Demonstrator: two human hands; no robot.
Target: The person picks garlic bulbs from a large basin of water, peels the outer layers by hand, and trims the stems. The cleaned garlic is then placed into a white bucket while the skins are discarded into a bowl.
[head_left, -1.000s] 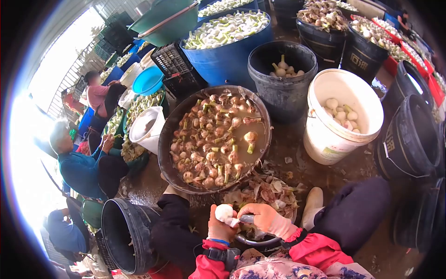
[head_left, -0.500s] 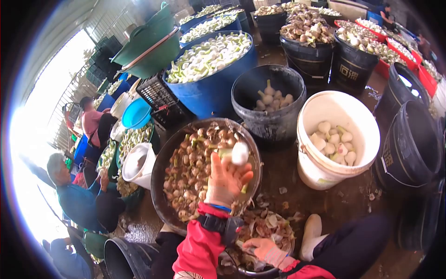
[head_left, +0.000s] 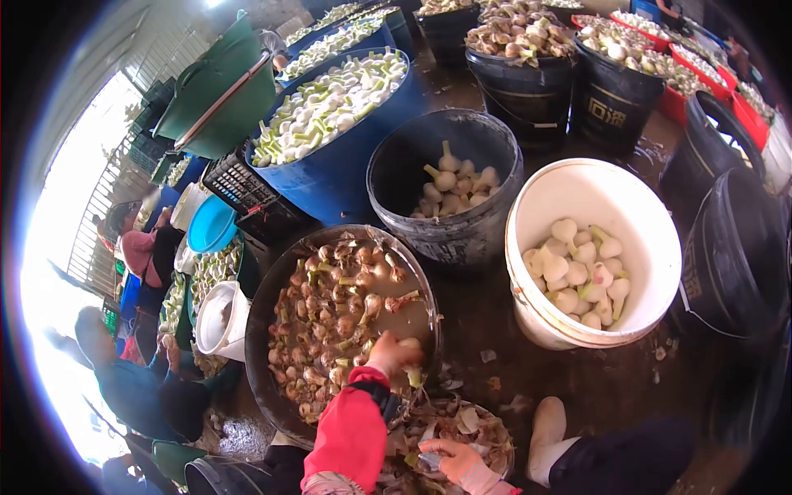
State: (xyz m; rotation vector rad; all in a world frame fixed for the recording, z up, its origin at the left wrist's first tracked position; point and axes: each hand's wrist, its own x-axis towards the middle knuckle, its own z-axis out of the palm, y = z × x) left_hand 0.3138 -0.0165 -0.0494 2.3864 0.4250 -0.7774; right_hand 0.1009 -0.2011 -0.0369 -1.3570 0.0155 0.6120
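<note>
From my remote feed I see the hands well apart. The left hand (head_left: pixel 396 353) is down among unpeeled garlic bulbs (head_left: pixel 318 330) in the dark tub (head_left: pixel 257 351); I can't tell whether it grips one. The right hand (head_left: pixel 457 462) is closed on a small grey tool (head_left: pixel 430 460) over the peelings (head_left: pixel 467 422). Peeled bulbs (head_left: pixel 580 274) lie inside the white bucket (head_left: pixel 610 190).

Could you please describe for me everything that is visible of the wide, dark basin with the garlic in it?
The basin is round, with a dark, wet-looking wall; its material is unclear. Upright near the floor, it holds murky brown water and many brownish, unpeeled garlic bulbs, crowded towards the picture's left. It sits between a black bucket and a pile of peelings. The left hand is over its near right part; contact with the rim cannot be told.
</note>
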